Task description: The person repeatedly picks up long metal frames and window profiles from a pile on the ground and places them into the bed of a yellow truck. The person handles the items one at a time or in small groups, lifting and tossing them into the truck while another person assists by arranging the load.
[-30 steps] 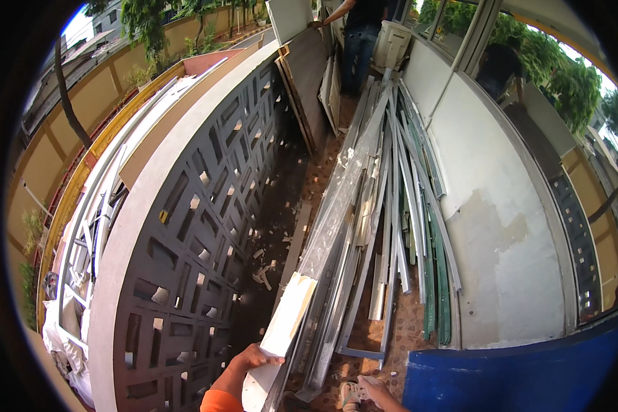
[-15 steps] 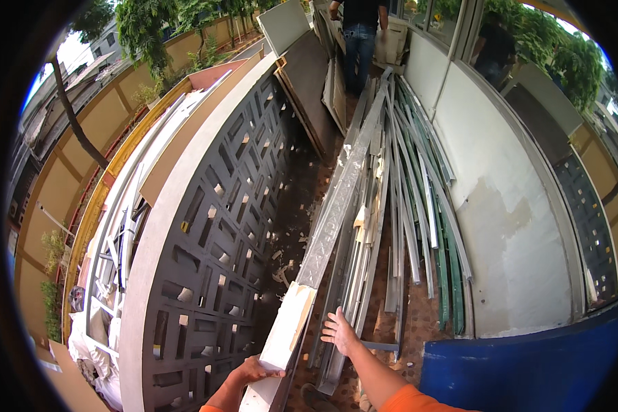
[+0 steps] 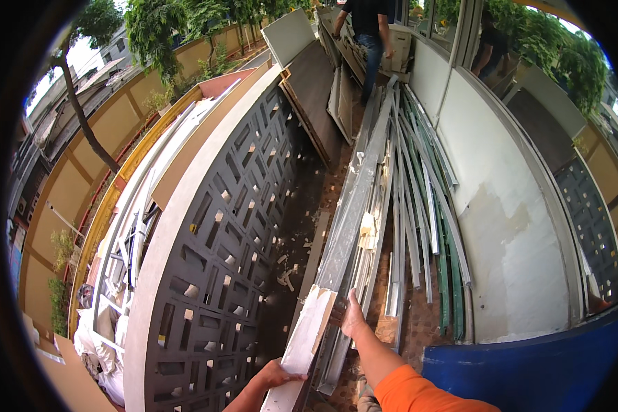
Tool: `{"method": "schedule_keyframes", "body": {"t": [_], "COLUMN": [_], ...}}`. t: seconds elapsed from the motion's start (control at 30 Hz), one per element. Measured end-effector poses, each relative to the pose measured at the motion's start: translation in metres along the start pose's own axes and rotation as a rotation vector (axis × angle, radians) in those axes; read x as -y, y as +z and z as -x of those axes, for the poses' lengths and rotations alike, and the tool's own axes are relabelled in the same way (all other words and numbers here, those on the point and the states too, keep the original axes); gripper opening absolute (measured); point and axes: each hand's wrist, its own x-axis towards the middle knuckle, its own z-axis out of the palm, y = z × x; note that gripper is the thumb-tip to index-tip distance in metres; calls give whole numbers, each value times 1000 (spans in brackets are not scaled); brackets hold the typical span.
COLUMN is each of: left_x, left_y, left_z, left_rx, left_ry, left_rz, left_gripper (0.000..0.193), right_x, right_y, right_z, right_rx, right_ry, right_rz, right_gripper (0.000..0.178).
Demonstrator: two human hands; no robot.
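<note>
A long grey metal channel, with a whitish, flaking near end, slants away from me. My left hand is closed around the left edge of that end, with the thumb across its face. My right hand is at the beam's right side, thumb raised and fingers stretched toward it. Those fingers are in shadow, and whether they touch the beam is unclear. Underneath and to the right lie several more long metal profiles.
Grey and green profiles lie along the white wall at right. A patterned block screen stands at left. Boards lean farther back, where a person in dark clothes stands. A blue surface is at lower right.
The beam's near end has shifted right with my left hand on it. My right hand has come up against its side. The person at the back has turned and stepped right.
</note>
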Motion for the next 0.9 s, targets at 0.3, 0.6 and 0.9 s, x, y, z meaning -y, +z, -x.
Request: {"method": "schedule_keyframes", "body": {"t": [0.3, 0.6, 0.9], "left_x": [24, 36, -19], "left_y": [1, 7, 31], "left_z": [-19, -37, 12], "left_rx": [30, 42, -14], "left_ry": [45, 126, -7], "left_rz": [71, -7, 74], "left_gripper": [85, 87, 96], "right_x": [-6, 3, 19], "right_y": [-16, -39, -37], "right_z": [51, 49, -35], "right_rx": [-43, -150, -41], "right_ry": [5, 5, 66], "right_rz": [189, 113, -112], "right_gripper": [122, 123, 117]}}
